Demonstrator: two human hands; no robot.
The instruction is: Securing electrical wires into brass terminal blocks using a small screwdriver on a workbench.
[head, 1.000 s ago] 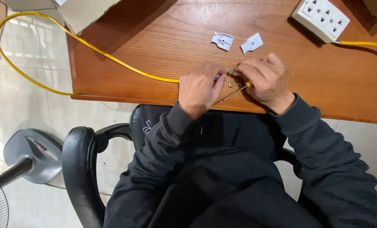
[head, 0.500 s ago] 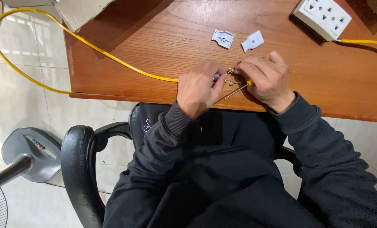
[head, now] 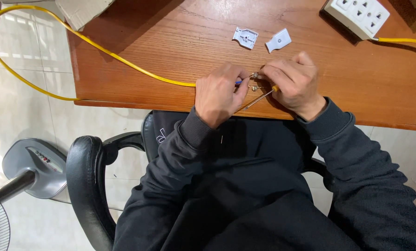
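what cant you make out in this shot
Head view, the only one:
- Small metal part between the fingertips: too small to tell its kind.
- End of the yellow cable: hidden under the left hand.
- Screwdriver: handle end covered by the right hand.
- Power strip: cut off by the top edge.
- Fan: cut off by the left edge.

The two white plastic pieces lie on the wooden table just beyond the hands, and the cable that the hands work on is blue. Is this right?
Not quite: the head view shows the cable is yellow, not blue. The two white plastic pieces do lie on the wooden table just beyond the left hand and right hand.
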